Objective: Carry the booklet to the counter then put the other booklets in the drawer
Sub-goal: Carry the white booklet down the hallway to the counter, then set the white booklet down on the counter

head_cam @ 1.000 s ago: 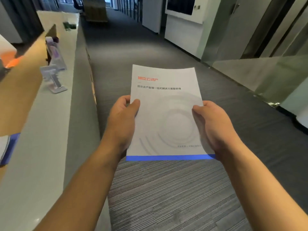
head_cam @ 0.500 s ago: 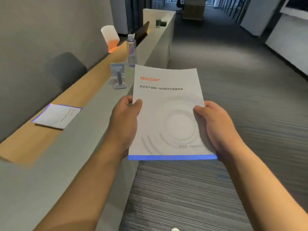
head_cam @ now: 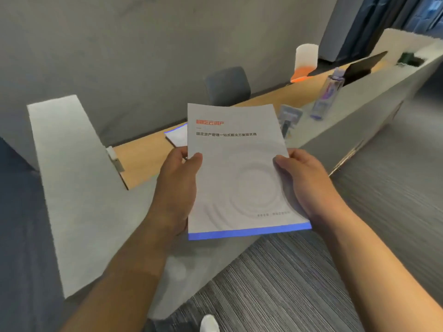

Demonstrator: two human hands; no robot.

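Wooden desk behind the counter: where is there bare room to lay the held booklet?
Bare wood lies between the grey end panel and the other booklet. Further right, the phone stand and bottle crowd the counter ledge.

White blue-edged booklet (head_cam: 237,168), held face-up

Bare forearms, no sleeves, left hand (head_cam: 176,188) and right hand (head_cam: 309,185) without rings or gloves.

White booklet (head_cam: 239,168) with red logo, blue bottom band, faint grey rings; grey striped carpet (head_cam: 311,283).
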